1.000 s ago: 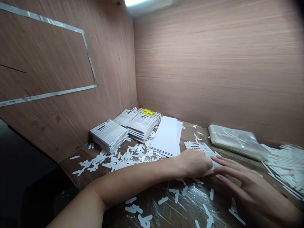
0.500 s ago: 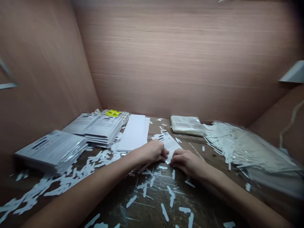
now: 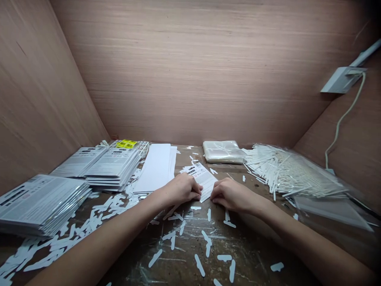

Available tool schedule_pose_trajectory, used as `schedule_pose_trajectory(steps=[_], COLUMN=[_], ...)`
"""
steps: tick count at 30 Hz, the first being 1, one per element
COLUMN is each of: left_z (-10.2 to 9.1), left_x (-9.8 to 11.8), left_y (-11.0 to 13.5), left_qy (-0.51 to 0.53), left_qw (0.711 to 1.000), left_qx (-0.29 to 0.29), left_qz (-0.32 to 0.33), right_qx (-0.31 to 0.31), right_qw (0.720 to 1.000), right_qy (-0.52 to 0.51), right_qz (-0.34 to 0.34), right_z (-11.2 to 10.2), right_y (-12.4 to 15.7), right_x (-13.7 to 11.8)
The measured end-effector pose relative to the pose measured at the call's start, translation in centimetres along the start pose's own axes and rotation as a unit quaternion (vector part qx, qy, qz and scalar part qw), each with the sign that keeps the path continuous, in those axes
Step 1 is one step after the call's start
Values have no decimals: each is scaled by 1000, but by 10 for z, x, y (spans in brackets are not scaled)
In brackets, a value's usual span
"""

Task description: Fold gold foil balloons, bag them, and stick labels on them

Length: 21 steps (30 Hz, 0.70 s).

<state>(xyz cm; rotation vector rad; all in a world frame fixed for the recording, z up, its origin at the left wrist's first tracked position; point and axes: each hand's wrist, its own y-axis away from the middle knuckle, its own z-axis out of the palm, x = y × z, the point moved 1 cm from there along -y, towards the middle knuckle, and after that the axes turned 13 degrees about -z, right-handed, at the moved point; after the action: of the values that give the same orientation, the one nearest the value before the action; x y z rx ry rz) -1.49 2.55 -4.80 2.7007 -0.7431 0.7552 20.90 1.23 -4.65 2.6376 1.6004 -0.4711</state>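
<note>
A white printed card (image 3: pixel 206 179) with a barcode and small icons lies tilted between my hands on the brown work surface. My left hand (image 3: pixel 183 187) is closed on its lower left edge, thumb and fingers pinched together. Curled at the card's lower right edge, my right hand (image 3: pixel 231 195) has its fingers pressed together; its fingertips are partly hidden. Behind the card, more printed pieces show beneath its upper left side. Small white punched-out paper scraps (image 3: pixel 199 265) lie scattered in front of both hands.
Stacks of printed cards (image 3: pixel 108 165) and bagged cards (image 3: pixel 41 202) stand at left, beside blank white sheets (image 3: pixel 153 169). At the back is a bundle of clear bags (image 3: pixel 223 151). Cotton swabs (image 3: pixel 279 171) spill from plastic at right. A cable (image 3: pixel 339 119) hangs along the right wall.
The camera view has shifted, bringing the cable box further into the frame. Both hands stay by the card, with the right fingertips slightly further from the left ones.
</note>
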Motion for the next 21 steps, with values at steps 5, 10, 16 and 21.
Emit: schedule_pose_trajectory(steps=[5,10,16,21], left_z=[0,0,1,3], left_x=[-1,-2,4,1], left_y=[0,-1,6,4], left_qy=[6,-3,-27,-34], left_qw=[1000,1000,1000,999], left_qx=[-2,2,6,11], left_qz=[5,21,5,-9], right_qx=[-14,-19,-2,-32], right_qw=[1000,999,998,992], right_qy=[1,-3,25,113], right_qz=[-9,-32,-56,-55], right_z=[2,9,24,44], right_y=[2,-2,0,6], right_x=[-1,-10,-19,-14])
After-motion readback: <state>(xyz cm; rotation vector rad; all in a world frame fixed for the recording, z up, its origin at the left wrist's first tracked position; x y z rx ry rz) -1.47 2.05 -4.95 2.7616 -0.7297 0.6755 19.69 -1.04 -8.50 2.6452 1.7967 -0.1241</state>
